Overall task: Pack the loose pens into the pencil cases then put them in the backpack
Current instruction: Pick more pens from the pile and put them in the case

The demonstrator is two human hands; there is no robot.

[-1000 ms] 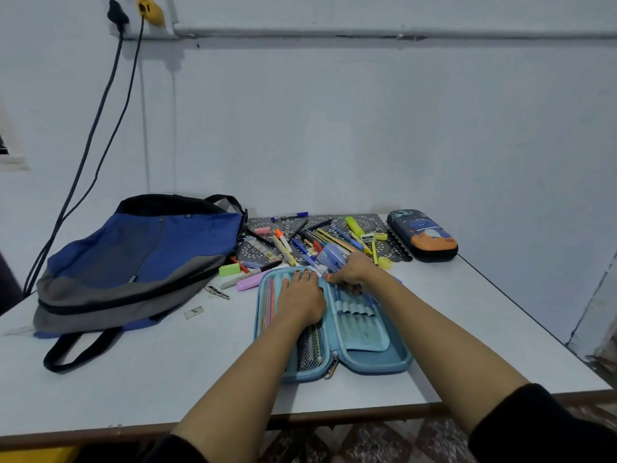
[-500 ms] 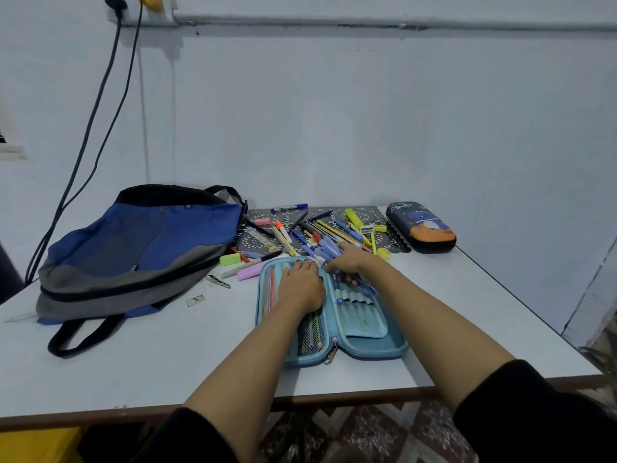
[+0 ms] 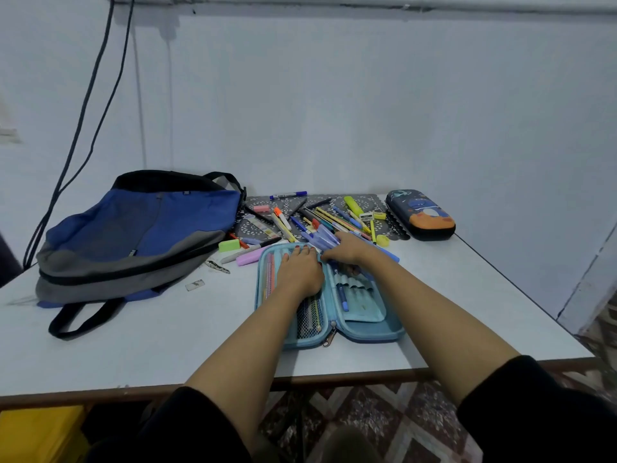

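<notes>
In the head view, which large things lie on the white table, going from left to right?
Blue-and-grey fabric backpack → open light-blue zip pencil case → closed dark hard pencil case with orange print.

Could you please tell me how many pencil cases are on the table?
2. The open blue case lies under the left hand; the closed dark case sits at the back right, beside the loose pens.

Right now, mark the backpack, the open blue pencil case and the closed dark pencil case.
backpack (image 3: 110,225), head view, on its blue front panel.
open blue pencil case (image 3: 364,310), head view, on the right half's inner pocket.
closed dark pencil case (image 3: 420,213), head view, on its printed lid.
</notes>
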